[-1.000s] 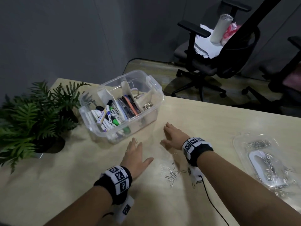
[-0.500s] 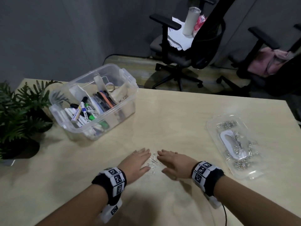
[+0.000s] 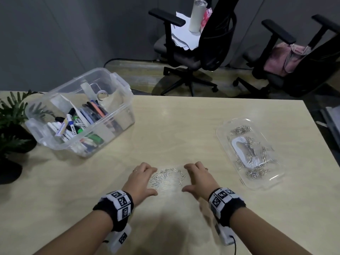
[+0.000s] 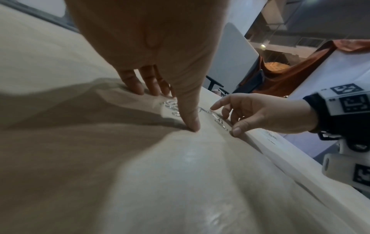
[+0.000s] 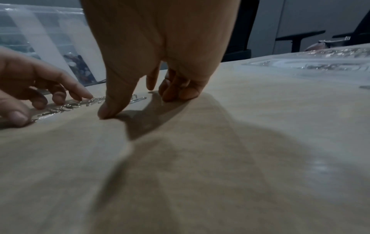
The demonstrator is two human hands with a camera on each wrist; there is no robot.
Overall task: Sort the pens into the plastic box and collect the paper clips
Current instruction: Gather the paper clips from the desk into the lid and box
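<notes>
A small heap of silver paper clips (image 3: 165, 176) lies on the table near me, between my two hands. My left hand (image 3: 143, 179) stands on the heap's left side, its arched fingertips (image 4: 138, 90) and thumb touching the table. My right hand (image 3: 198, 178) mirrors it on the right side, its thumb and fingertips (image 5: 176, 95) on the wood. Neither hand holds anything. The clips (image 5: 66, 107) lie loose between the thumbs. The clear plastic box (image 3: 117, 115) at the far left holds markers and pens (image 3: 73, 126).
A clear lid (image 3: 230, 126) lying flat at the right carries many more paper clips. A potted fern (image 3: 12, 126) stands at the left edge. Two office chairs (image 3: 193, 57) stand beyond the table's far edge. Bare wood lies between me and the heap.
Both hands have slid back toward me across the table, raking the scattered clips into a tighter heap. They now sit slightly apart with the heap between them.
</notes>
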